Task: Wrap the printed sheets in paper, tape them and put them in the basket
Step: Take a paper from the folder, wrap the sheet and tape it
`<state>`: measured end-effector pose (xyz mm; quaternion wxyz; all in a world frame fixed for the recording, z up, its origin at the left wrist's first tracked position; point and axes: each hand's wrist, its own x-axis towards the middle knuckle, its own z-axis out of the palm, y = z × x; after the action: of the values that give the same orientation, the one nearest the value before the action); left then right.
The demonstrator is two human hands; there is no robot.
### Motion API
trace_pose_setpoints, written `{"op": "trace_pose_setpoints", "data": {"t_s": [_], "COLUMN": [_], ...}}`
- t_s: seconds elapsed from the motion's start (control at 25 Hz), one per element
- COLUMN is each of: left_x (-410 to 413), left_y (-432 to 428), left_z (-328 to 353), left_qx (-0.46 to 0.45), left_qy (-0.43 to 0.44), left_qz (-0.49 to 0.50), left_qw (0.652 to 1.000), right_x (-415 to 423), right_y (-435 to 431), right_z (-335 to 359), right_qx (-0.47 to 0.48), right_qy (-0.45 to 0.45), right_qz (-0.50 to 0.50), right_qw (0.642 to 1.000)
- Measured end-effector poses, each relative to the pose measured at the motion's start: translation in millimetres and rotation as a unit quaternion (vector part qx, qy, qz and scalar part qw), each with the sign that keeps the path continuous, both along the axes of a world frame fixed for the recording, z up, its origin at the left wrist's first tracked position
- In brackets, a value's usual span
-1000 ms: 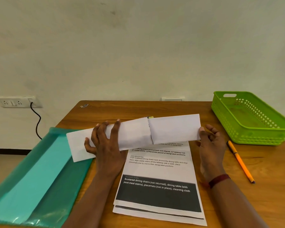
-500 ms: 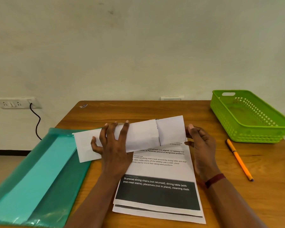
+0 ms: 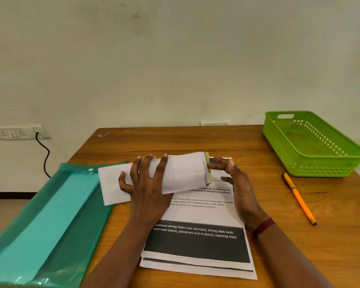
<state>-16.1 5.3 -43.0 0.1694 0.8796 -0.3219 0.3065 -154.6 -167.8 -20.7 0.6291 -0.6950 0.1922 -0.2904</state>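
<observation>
Head view, near to far: printed sheets (image 3: 197, 248) stacked at the near edge of a wooden table (image 3: 195, 140), teal folder (image 3: 50, 225) to their left, orange pen (image 3: 298, 199) to their right, green basket (image 3: 312, 169) at the far right corner, wall socket (image 3: 17, 133) with black cable (image 3: 46, 159) on the pale wall (image 3: 175, 59) behind. White paper bundle (image 3: 183, 173) sits across the sheets' far end, its left end over the folder. Left hand (image 3: 148, 183): fingers spread, pressing on the bundle's middle; right hand (image 3: 237, 183): fingers relaxed and loosely extended at the bundle's folded right end, thumb tip touching the flap.
</observation>
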Motion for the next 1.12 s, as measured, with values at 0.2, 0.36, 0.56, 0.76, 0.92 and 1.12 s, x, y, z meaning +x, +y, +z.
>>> {"op": "trace_pose_setpoints", "data": {"t_s": [0.2, 0.36, 0.56, 0.76, 0.92, 1.12], "left_x": [-5, -7, -7, -6, -7, -16], "left_y": [-3, -4, -4, -4, -1, 3], "left_z": [3, 2, 2, 1, 4, 14], "left_qx": [0.015, 0.027, 0.023, 0.027, 0.019, -0.018], "left_qy": [-0.005, -0.009, -0.011, -0.014, -0.001, -0.002], "left_qz": [-0.008, -0.021, -0.025, -0.027, -0.017, -0.01], "left_qw": [1.0, 0.999, 0.999, 0.999, 1.0, 1.0], "right_x": [-4, -3, 0, 4, 3, -2], "right_y": [7, 10, 5, 4, 5, 13], "right_z": [7, 5, -5, -10, -2, 21], "right_qx": [-0.025, -0.069, -0.122, -0.174, -0.124, -0.007], "right_qy": [-0.02, 0.004, 0.023, 0.082, 0.016, -0.056], "right_qz": [0.064, 0.077, 0.087, 0.067, 0.012, 0.014], "right_qw": [0.997, 0.995, 0.989, 0.979, 0.992, 0.998]}}
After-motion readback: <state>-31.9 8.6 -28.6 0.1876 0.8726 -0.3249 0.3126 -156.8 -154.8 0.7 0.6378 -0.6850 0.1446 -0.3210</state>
